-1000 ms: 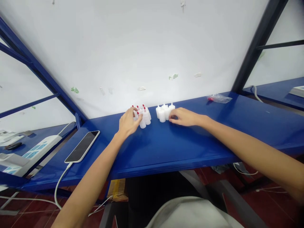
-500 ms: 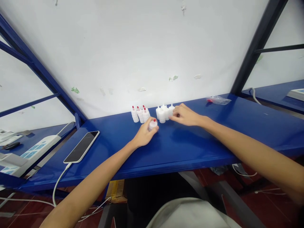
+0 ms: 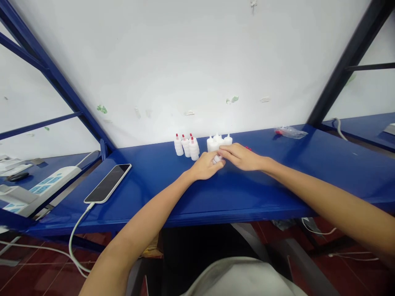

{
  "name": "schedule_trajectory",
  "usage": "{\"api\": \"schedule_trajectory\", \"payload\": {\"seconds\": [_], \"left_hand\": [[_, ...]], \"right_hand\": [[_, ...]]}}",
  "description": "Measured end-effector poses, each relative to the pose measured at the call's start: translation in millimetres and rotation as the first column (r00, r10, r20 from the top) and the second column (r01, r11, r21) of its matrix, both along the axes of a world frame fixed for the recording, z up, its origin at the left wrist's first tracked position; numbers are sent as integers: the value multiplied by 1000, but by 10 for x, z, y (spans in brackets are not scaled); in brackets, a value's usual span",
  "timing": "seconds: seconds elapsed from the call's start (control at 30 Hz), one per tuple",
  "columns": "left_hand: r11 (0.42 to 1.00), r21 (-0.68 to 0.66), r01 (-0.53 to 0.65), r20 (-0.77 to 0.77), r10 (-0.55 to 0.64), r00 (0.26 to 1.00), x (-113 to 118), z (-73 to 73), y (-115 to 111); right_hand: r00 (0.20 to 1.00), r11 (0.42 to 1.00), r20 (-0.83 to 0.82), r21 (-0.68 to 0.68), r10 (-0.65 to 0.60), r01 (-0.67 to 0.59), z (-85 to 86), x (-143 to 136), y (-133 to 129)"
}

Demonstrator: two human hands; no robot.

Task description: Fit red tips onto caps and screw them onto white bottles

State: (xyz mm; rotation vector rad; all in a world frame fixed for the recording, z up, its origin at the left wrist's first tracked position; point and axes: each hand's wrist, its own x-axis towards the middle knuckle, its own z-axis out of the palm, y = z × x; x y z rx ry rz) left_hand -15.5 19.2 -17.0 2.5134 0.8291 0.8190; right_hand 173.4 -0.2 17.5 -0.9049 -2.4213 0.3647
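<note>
Near the middle of the frame, a small white bottle (image 3: 217,159) sits inside the left hand (image 3: 205,165), its fingers and thumb wrapped around the sides. Above and to the right of it, the right hand (image 3: 242,157) lies over the bottle's top with fingers bent; whether its fingertips pinch the tip cannot be told, as they hide it.

Half a second ago the two hands were apart, and the bottle's red tip showed above the left hand; now they meet, and the left hand is further right.

Just behind the hands, plain white bottles (image 3: 211,144) stand upright in a tight group. To their left, red-tipped bottles (image 3: 194,150) stand upright in another group; what is in either group cannot be told. Some red pieces (image 3: 248,148) show just beyond the right hand. Toward the right, a clear bag (image 3: 293,132) with something red in it lies on the blue table (image 3: 148,176). At the left of the frame lies a phone (image 3: 108,183) with a white cable (image 3: 71,240) plugged in.
</note>
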Motion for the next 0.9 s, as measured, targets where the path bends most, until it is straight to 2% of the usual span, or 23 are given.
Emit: {"api": "schedule_trajectory", "payload": {"seconds": [0.13, 0.23, 0.3, 0.37, 0.43, 0.57, 0.77, 0.9], "left_hand": [[987, 126, -96, -53, 103, 993, 32, -2, -86], [955, 248, -163, -143, 203, 969, 16, 19, -124], [940, 280, -194, -172, 247, 954, -15, 31, -137], [937, 280, -208, -180, 264, 948, -45, 36, -141], [940, 281, -194, -200, 255, 946, -63, 34, -141], [949, 280, -143, -241, 214, 947, -72, 23, -137], [960, 248, -133, -254, 197, 947, -97, 25, -113], [963, 229, -141, -256, 199, 946, -109, 49, -111]], "right_hand": [[992, 990, -124, -142, -4, -13, 24, 26, 28], [940, 953, -321, -303, -119, 18, 80, 199, 98], [891, 942, -405, -331, -204, 65, 140, 359, 145], [904, 949, -356, -285, -236, 136, 194, 500, 199], [946, 957, -210, -208, -245, 202, 213, 590, 281], [961, 957, 27, -92, -274, 276, 119, 653, 543], [862, 859, 146, -106, -486, 502, -90, 881, 783], [812, 820, 187, -49, -553, 570, -179, 1072, 820]]}}
